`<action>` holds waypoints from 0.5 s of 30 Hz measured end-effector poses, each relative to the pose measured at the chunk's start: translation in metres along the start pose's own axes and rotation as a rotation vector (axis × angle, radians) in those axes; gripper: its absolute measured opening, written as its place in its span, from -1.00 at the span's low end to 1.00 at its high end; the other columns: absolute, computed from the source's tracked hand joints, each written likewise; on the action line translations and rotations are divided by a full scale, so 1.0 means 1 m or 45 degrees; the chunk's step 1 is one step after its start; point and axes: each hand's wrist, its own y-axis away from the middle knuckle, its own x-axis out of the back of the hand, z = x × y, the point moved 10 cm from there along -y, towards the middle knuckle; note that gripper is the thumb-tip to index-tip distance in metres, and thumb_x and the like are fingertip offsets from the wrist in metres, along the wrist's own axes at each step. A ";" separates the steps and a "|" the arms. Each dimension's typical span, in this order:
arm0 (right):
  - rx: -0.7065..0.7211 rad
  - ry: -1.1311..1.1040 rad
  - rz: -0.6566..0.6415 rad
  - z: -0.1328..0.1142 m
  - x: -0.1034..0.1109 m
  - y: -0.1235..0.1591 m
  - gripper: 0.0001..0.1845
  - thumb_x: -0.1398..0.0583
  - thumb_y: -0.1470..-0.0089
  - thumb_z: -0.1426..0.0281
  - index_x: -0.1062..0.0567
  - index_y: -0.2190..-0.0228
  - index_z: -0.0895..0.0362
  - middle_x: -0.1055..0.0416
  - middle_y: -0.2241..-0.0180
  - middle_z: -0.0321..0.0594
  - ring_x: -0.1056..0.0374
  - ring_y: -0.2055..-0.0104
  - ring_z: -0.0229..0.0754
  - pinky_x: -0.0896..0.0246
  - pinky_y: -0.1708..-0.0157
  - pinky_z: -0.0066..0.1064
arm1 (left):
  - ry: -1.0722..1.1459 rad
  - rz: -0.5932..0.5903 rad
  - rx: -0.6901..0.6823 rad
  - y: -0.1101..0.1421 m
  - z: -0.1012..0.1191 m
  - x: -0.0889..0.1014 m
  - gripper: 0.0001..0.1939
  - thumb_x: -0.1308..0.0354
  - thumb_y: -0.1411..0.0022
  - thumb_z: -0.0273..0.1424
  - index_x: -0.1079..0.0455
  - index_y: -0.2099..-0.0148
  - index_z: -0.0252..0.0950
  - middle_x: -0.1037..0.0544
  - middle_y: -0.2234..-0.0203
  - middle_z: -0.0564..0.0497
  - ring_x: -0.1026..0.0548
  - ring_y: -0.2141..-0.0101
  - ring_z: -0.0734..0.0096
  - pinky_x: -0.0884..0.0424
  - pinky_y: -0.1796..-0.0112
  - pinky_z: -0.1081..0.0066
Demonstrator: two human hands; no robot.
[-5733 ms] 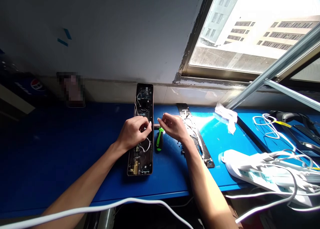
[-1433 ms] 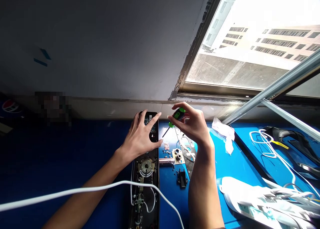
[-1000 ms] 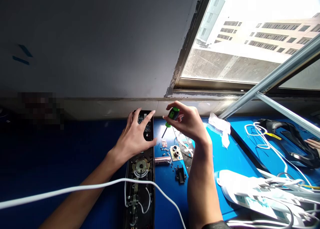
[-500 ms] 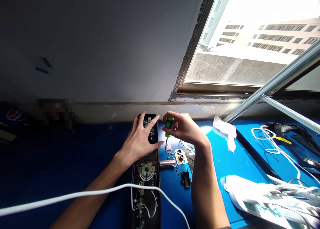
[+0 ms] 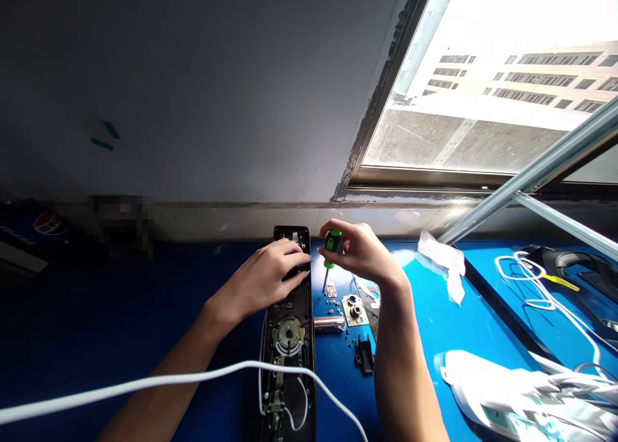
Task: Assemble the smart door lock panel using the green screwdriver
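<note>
A long dark lock body (image 5: 290, 339) lies open on the blue table (image 5: 425, 326), its circuit board, round gear and white wires exposed. My left hand (image 5: 263, 281) rests on its upper end, fingers bent and pressed onto the board. My right hand (image 5: 362, 255) grips a green-handled screwdriver (image 5: 332, 244), its tip pointing down just right of the lock body. Below that tip lie several small screws (image 5: 333, 303), a small brass plate (image 5: 355, 308), a short metal cylinder (image 5: 328, 324) and a black part (image 5: 364, 358).
A white cable (image 5: 145, 384) crosses the foreground over the lock. A white power strip (image 5: 521, 397) with cords lies at the lower right. A crumpled white wrapper (image 5: 447, 262) and looped white wire (image 5: 535, 281) lie farther right. Wall and window stand behind the table.
My left hand's fingers have curled down from spread onto the lock's upper end. My right hand has brought the screwdriver lower and more upright, close to the lock's top.
</note>
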 end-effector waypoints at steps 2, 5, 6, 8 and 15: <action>-0.009 0.003 -0.019 0.002 -0.002 -0.001 -0.83 -0.33 -0.08 0.40 -0.50 0.25 0.07 -0.48 0.51 -0.41 -0.30 0.51 -0.36 -0.20 0.44 -0.50 | -0.003 -0.023 0.014 0.000 0.000 -0.003 -0.75 -0.21 -0.42 -0.45 -0.55 -0.10 -0.26 -0.60 0.08 -0.08 -0.58 0.05 0.21 -0.55 0.01 0.24; -0.010 0.004 -0.009 0.002 0.000 0.000 -0.84 -0.33 -0.09 0.38 -0.50 0.26 0.08 -0.46 0.52 -0.41 -0.27 0.51 -0.35 -0.19 0.45 -0.48 | -0.002 -0.059 0.019 0.000 0.001 -0.007 -0.75 -0.22 -0.42 -0.44 -0.56 -0.10 -0.26 -0.60 0.09 -0.08 -0.59 0.07 0.22 -0.55 0.04 0.26; -0.008 0.003 0.003 0.001 0.002 0.001 -0.85 -0.32 -0.10 0.37 -0.50 0.25 0.08 -0.45 0.51 -0.40 -0.27 0.50 -0.35 -0.18 0.45 -0.48 | 0.001 -0.064 0.024 0.000 0.000 -0.007 -0.75 -0.22 -0.42 -0.45 -0.56 -0.10 -0.25 -0.61 0.09 -0.08 -0.59 0.08 0.22 -0.54 0.05 0.27; -0.006 -0.011 0.039 -0.004 0.008 0.004 -0.83 -0.29 -0.15 0.33 -0.50 0.19 0.08 -0.46 0.48 -0.38 -0.27 0.49 -0.34 -0.18 0.46 -0.47 | 0.022 -0.070 0.037 0.001 -0.002 -0.006 -0.75 -0.22 -0.41 -0.44 -0.57 -0.10 -0.23 -0.62 0.09 -0.07 -0.60 0.08 0.23 -0.54 0.07 0.30; 0.051 -0.227 0.555 -0.023 0.053 0.018 -0.68 -0.26 -0.20 0.31 -0.46 0.00 0.01 -0.40 0.48 -0.40 -0.33 0.48 -0.27 -0.27 0.45 -0.37 | 0.155 -0.131 0.130 0.006 -0.011 0.003 -0.69 -0.31 -0.34 -0.32 -0.59 -0.11 -0.16 -0.63 0.07 -0.04 -0.61 0.11 0.23 -0.52 0.09 0.32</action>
